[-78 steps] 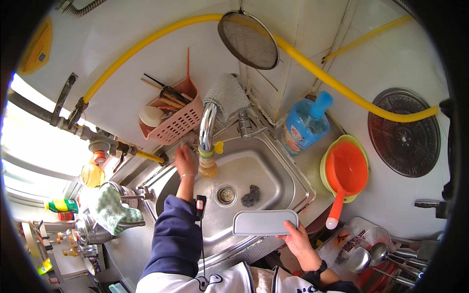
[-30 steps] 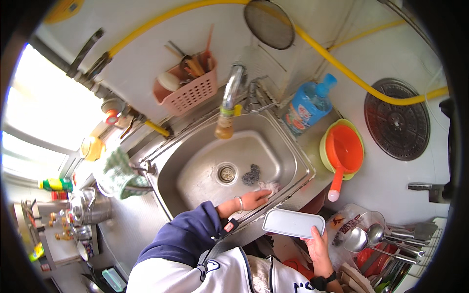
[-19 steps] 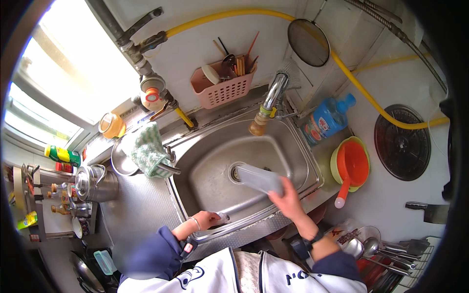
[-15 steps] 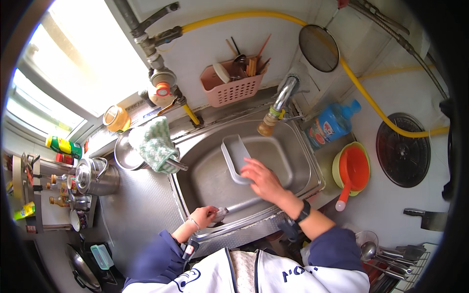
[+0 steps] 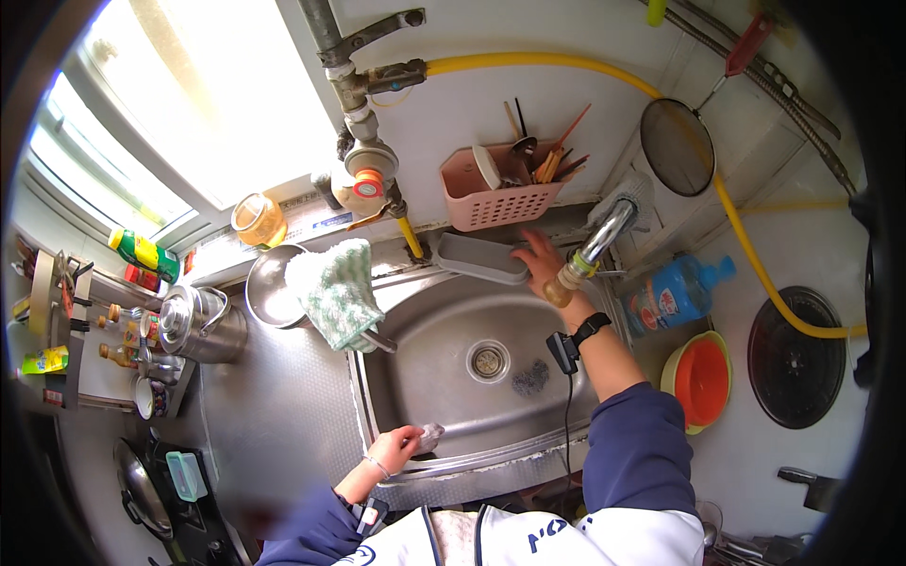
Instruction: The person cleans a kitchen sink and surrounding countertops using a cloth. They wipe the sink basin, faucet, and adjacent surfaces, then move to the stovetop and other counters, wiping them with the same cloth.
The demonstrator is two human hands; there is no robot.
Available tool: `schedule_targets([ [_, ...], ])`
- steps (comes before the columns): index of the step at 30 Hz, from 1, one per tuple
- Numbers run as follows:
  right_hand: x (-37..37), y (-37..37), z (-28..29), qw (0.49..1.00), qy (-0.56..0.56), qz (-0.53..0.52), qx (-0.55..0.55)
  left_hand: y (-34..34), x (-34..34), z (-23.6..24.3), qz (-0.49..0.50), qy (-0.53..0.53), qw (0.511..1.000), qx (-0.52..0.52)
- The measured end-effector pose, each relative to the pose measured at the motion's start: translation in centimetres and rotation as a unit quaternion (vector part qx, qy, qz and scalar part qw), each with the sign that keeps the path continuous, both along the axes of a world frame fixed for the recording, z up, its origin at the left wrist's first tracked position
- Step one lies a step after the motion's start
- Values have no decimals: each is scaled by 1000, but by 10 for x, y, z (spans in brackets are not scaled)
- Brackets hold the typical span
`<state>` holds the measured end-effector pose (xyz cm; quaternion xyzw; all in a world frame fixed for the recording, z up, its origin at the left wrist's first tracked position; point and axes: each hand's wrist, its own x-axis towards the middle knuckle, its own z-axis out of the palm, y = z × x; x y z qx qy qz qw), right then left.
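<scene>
Grey oblong tray [image 5: 477,257], right hand [image 5: 540,267] gripping

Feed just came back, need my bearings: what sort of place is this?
Most likely a small home kitchen, at the washing-up spot: a steel sink with a tap, a pink utensil basket on the wall, and a kettle.

a single head-worn fisheye view looks steeply down from above onto the sink [image 5: 453,321], its rim edges bending.
</scene>
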<state>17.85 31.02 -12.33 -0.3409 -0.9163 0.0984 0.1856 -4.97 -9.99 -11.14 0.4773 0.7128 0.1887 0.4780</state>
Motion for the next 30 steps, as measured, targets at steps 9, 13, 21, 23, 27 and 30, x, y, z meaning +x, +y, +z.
schedule_targets([
  [9, -9, -7, 6, 997, 8, -14, 77, 3, 6, 0, 1, 10, 1000, 10],
  [13, -25, -36, 0, 1000, -14, -4, 1, 7, 8, -4, 5, -21, 1000, 17],
  [21, -47, -160, 1, 803, 271, -17, -531, 78, 9, 7, 229, -265, 921, 168],
  [23, -46, -204, 7, 558, 343, -31, -755, 95, 15, 13, 225, -329, 903, 158],
  [27, -40, -237, 16, 547, 403, -16, -734, 110, 29, 18, 188, -278, 905, 261],
  [30, -29, -233, 19, 577, 399, -56, -710, 110, 32, 14, 191, -297, 922, 157],
])
